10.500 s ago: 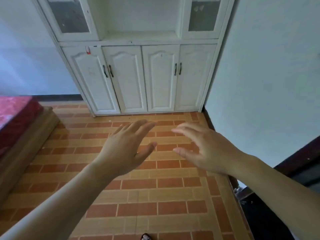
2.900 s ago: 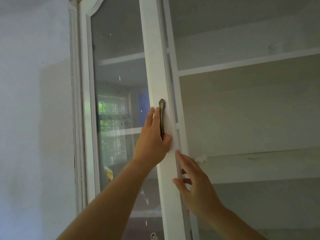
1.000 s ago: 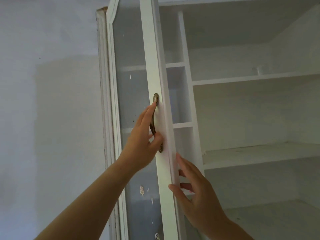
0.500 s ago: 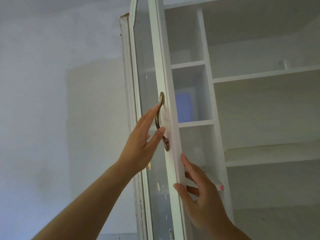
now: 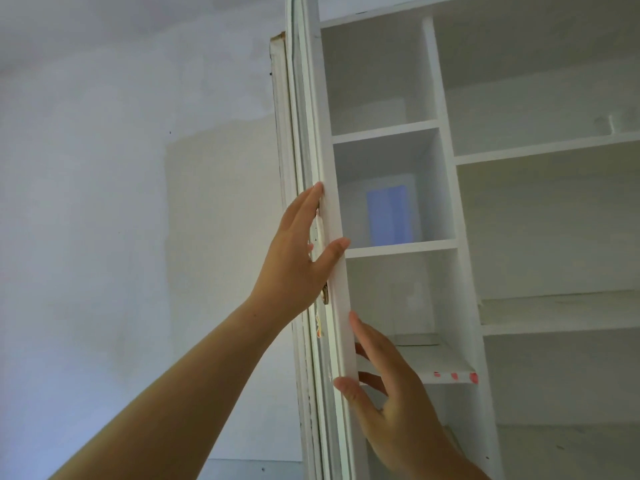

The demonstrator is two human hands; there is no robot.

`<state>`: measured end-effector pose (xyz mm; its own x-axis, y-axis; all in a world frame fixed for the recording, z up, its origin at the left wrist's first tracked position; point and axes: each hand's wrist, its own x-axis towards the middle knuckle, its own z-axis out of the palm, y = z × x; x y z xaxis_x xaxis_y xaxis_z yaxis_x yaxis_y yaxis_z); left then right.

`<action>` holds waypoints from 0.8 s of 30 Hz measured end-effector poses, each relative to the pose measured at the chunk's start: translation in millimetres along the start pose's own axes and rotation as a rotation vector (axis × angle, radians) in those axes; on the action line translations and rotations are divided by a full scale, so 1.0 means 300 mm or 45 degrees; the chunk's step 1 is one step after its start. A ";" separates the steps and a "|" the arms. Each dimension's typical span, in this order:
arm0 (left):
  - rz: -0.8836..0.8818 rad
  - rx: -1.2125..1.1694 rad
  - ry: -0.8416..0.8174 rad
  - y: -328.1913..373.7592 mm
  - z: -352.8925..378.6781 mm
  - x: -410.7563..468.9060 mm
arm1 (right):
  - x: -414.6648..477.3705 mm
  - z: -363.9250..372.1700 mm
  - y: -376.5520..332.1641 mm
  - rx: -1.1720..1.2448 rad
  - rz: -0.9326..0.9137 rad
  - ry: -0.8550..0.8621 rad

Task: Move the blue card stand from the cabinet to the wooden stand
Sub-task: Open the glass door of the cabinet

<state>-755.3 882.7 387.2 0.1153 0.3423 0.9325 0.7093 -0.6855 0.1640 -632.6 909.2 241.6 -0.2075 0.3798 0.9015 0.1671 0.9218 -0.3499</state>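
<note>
The blue card stand [image 5: 390,215] stands upright at the back of a narrow middle compartment of the white cabinet [image 5: 440,140]. The glass cabinet door [image 5: 332,258] is swung wide and I see it edge-on. My left hand [image 5: 298,258] wraps the door's outer side at the metal handle, thumb on the door edge. My right hand [image 5: 384,393] lies with spread fingers against the door's inner edge, lower down, below the card stand's shelf. The wooden stand is not in view.
Wide white shelves [image 5: 554,327] fill the cabinet to the right. A lower narrow shelf edge carries red dots [image 5: 453,375]. A small pale object [image 5: 620,123] sits on an upper right shelf. A bare grey wall [image 5: 121,202] lies left.
The door has swung further open, from angled to edge-on. The blue card stand, earlier glimpsed past the door, now shows fully. Both hands stay on the door.
</note>
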 end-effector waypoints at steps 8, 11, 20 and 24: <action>0.003 0.187 -0.035 -0.051 -0.112 -0.030 | 0.020 0.078 -0.028 0.011 -0.084 -0.112; -0.004 0.262 -0.023 -0.061 -0.144 -0.042 | 0.027 0.111 -0.042 0.008 -0.100 -0.132; -0.020 0.328 -0.094 -0.091 -0.221 -0.087 | 0.033 0.191 -0.059 0.082 -0.118 -0.145; -0.056 0.294 -0.097 -0.114 -0.248 -0.092 | 0.038 0.220 -0.059 0.110 -0.108 -0.179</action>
<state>-834.4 848.9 379.8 0.1265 0.4220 0.8977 0.8540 -0.5067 0.1178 -701.5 902.5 241.2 -0.3509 0.3024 0.8863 0.0613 0.9518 -0.3005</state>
